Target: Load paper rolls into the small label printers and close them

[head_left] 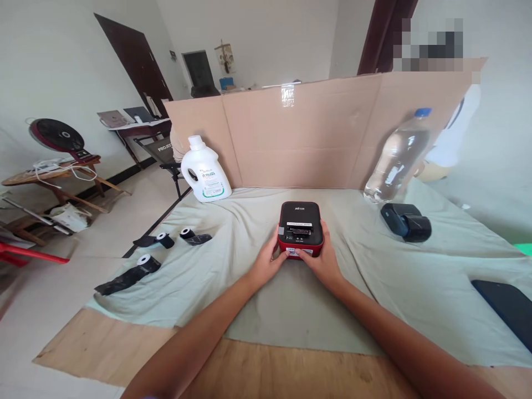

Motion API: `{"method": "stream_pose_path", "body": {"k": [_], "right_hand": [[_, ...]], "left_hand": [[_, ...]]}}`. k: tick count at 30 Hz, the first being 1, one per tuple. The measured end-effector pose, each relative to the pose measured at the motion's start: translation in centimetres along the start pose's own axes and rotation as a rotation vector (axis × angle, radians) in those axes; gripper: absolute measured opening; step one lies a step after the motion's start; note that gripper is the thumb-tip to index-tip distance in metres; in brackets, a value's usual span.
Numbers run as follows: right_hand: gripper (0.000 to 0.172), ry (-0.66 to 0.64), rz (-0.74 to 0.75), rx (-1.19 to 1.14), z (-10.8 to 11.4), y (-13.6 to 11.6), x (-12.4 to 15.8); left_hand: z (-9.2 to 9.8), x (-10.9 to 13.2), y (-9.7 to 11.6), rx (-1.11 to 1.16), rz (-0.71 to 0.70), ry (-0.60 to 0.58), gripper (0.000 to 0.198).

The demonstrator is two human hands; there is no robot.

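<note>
From my end, on the head cam, I've got 2 hands on 1 red-sided, black-topped box (301, 216), approx. mid-surface (103, 346), on the pale green cloth (253, 221) side. L hand (266, 260) has its L side, R hand (327, 263) its R; fingers clamped on it from both flanks, thumbs close together at the front face. Can't tell if the box's full weight is on the cloth.

To my L: 3 small rolls w/ black outer wraps, loose ends trailing: 1 nearest me (148, 265), 1 behind it (165, 240), 1 just R of that (193, 236). White jug (206, 174) stands at back L, lightly tilted in view, near the cardboard panel (295, 138). Clear bottle w/ blue cap (399, 158) is back R, by the panel's R end. In front of it, a dark gadget (394, 219) w/ a rounded black part on its R. Black phone (505, 307) lies flat, far R.
</note>
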State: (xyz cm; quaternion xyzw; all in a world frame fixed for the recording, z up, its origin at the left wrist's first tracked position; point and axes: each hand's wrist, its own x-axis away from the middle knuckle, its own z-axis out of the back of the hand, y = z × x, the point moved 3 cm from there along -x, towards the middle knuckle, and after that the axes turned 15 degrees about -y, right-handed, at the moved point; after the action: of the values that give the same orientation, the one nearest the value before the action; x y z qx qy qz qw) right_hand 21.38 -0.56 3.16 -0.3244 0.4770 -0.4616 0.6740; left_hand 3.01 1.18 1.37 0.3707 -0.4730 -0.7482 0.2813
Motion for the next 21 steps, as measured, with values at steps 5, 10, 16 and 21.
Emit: {"method": "stream_pose_path", "body": {"k": [5,10,16,21], "right_hand": [[0.108,0.001,-0.033,0.016,0.0,0.4,0.3],[0.110,0.005,-0.028,0.055,-0.2,0.4,0.6],[0.100,0.017,-0.060,0.120,-0.2,0.7,0.7],[0.100,0.011,-0.060,0.103,-0.1,0.7,0.8]], "left_hand": [[-0.3,0.4,0.1,-0.025,0.026,-0.008,0.078],[-0.2,0.8,0.2,-0.032,0.044,-0.008,0.078],[0.0,1.0,0.8,-0.086,0.041,0.010,0.078],[-0.2,1.2,0.5,-0.129,0.061,0.019,0.077]]}}
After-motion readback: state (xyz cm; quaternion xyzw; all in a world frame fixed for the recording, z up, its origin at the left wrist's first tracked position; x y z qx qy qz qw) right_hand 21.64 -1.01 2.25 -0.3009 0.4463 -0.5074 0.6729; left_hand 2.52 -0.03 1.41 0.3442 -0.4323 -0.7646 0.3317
